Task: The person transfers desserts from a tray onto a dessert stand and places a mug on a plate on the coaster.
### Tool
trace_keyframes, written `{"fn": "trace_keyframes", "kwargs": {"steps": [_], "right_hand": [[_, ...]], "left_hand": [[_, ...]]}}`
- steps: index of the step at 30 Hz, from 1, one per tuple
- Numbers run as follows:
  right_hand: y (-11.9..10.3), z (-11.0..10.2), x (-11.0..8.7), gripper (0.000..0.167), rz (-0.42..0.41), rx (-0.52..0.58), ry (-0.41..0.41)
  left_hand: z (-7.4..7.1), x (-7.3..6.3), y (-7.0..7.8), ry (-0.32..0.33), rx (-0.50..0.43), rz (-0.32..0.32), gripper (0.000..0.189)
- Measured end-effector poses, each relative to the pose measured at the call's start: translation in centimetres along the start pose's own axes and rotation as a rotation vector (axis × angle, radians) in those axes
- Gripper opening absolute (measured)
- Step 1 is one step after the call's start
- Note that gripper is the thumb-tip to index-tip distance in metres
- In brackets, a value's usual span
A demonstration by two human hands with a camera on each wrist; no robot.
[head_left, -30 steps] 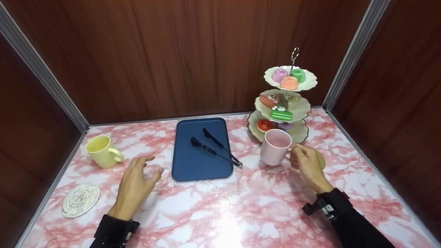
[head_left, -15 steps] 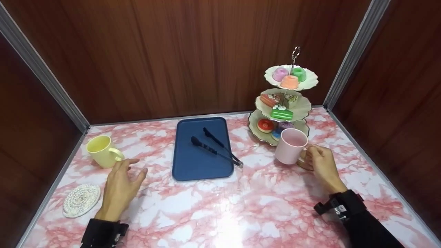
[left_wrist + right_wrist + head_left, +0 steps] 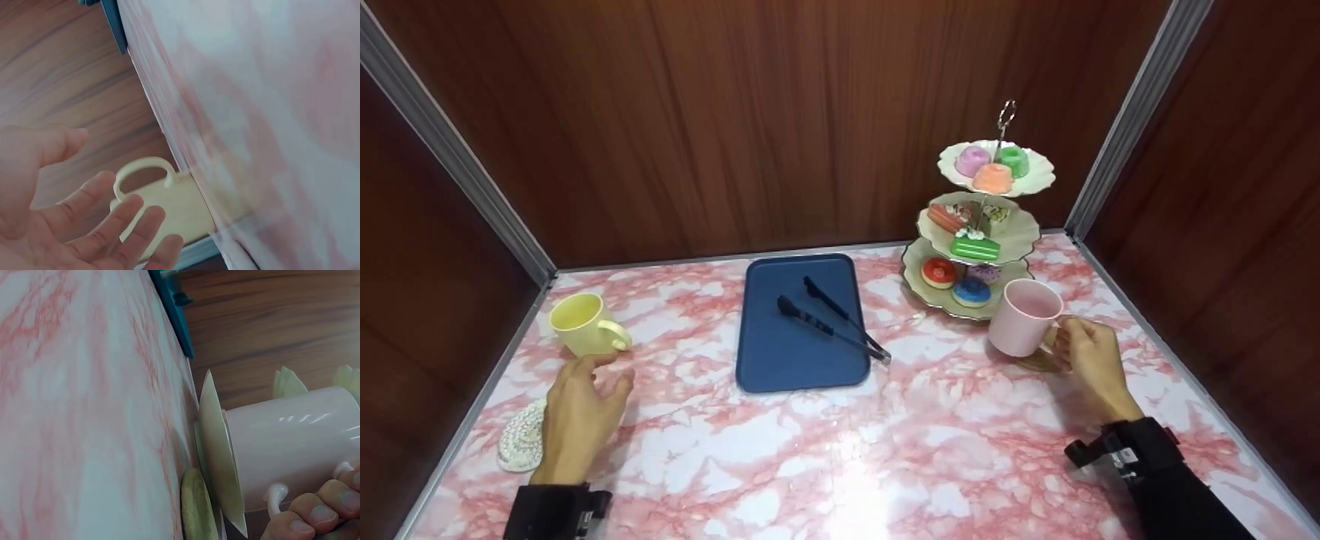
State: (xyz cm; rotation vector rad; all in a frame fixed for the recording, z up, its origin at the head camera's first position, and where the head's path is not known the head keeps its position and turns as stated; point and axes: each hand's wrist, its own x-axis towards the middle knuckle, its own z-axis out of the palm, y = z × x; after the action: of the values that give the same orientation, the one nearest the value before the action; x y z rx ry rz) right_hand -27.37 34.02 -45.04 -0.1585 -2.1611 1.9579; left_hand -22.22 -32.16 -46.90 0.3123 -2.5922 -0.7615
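A pink mug [image 3: 1023, 324] hangs just above the table at the right, its handle gripped by my right hand [image 3: 1093, 367]. Below it lies a round olive coaster [image 3: 1039, 361], partly hidden by the mug and hand; the right wrist view shows the coaster [image 3: 197, 509] flat on the table, apart from the mug [image 3: 287, 450]. My left hand [image 3: 577, 420] holds nothing, fingers relaxed, just in front of a yellow mug [image 3: 579, 327] whose handle points right. In the left wrist view the fingertips overlap the yellow mug [image 3: 174, 208]; contact cannot be told.
A white beaded coaster [image 3: 520, 439] lies partly behind my left hand. Black-tipped tongs [image 3: 847, 339] rest on a blue tray [image 3: 765, 367] at the centre. A three-tier stand [image 3: 1024, 238] of toy cakes stands behind the pink mug. Wooden walls [image 3: 735, 127] enclose the table.
My right hand has carried the pink mug rightward, away from the front of the stand, uncovering a blue cake. My left hand has moved left and towards the person, now covering part of the beaded coaster.
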Motion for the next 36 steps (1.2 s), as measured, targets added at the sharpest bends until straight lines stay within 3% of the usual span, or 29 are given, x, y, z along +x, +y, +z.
{"fn": "trace_keyframes", "kwargs": {"steps": [6, 12, 19, 27, 36], "right_hand": [[0.5, -1.2, 0.4, 0.041, 0.013, 0.1, 0.024], [0.0, -2.0, 0.1, 0.038, 0.039, 0.135, 0.042], [0.2, -2.4, 0.2, 0.038, 0.108, 0.097, 0.079], [1.6, -2.8, 1.0, 0.038, 0.132, -0.02, 0.109], [2.9, -3.0, 1.4, 0.042, 0.101, -0.025, 0.102]], "left_hand": [[-1.3, 0.4, -1.3, -0.055, 0.066, -0.086, 0.06], [-2.1, 0.5, -2.6, -0.164, 0.159, -0.238, 0.074], [-2.5, 0.6, -3.2, -0.259, 0.202, -0.344, 0.083], [-2.8, 0.2, -3.6, -0.382, 0.225, -0.392, 0.088], [-2.6, 0.4, -3.6, -0.393, 0.246, -0.377, 0.09]]}}
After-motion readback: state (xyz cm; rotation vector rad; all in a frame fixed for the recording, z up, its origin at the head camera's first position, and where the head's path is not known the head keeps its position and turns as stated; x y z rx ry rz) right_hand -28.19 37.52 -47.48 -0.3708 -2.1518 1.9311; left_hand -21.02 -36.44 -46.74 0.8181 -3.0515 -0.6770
